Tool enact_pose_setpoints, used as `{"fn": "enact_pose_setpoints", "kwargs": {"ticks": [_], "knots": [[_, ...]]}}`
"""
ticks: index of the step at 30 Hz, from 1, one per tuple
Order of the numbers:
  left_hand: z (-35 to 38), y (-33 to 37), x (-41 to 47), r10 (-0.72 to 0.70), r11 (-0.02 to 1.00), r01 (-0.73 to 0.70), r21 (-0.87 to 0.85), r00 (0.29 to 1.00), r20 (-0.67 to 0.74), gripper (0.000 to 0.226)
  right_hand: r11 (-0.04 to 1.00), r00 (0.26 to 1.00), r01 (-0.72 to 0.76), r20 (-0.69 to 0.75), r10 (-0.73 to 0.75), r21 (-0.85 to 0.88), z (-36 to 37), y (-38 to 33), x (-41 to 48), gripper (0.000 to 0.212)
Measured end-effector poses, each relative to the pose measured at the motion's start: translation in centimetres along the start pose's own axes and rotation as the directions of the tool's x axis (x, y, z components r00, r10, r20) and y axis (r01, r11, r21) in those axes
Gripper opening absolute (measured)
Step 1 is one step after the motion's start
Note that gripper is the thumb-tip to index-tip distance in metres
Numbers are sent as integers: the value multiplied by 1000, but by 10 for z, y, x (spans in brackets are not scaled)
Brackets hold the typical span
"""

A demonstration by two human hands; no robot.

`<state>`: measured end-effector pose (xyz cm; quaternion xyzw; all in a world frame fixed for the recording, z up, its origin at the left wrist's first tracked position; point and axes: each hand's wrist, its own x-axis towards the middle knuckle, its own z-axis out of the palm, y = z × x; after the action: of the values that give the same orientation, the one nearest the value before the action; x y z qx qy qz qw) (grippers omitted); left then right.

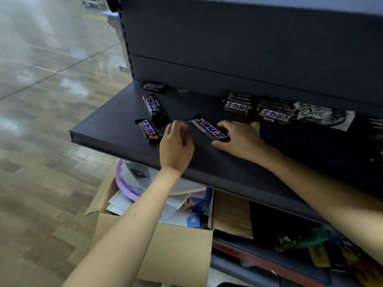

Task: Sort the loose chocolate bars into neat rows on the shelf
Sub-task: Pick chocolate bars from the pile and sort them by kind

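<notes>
At centre frame, the dark shelf (pixel 116 112) has bare deck open between three loose bars (pixel 154 106) at upper left and the stacked bars (pixel 275 113) at right, with its front edge just below the wrists. The right hand (pixel 238 139) pinches the angled bar (pixel 209 128), thumb against fingers. The left hand (pixel 176 146), fingers curled, sits at the bar's upper tip; whether it has hold, I cannot tell.

Left of the Dove bar (pixel 323 116), my right hand (pixel 240 139) hides one end of a loose bar (pixel 209 128); right of it, a wrapper (pixel 376 129) is cropped.
</notes>
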<state>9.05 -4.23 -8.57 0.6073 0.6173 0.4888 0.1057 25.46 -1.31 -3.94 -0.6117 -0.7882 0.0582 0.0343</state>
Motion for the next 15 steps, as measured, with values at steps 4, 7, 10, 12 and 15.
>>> {"fn": "enact_pose_setpoints", "kwargs": {"ticks": [4, 7, 10, 12, 15], "knots": [[-4, 0, 1, 32, 997, -28, -76, 998, 48, 18, 998, 998, -59, -15, 58, -19, -2, -11, -36, 59], [-7, -1, 2, 28, 994, -13, -111, 991, 130, 18, 975, 998, -59, -14, 64, 213, -6, -13, -52, 43], [-11, -5, 4, 61, 988, -33, -151, 980, 188, 18, 926, 993, 22, -118, 24, 376, -8, 3, -57, 41], [-12, -6, 4, 94, 984, -60, -168, 975, 201, 19, 969, 996, 68, -68, -53, 238, -9, 14, -55, 63], [-12, -5, 2, 138, 981, -100, -166, 962, 235, 20, 992, 974, 115, 189, -122, 48, -15, 14, -43, 78]]}}
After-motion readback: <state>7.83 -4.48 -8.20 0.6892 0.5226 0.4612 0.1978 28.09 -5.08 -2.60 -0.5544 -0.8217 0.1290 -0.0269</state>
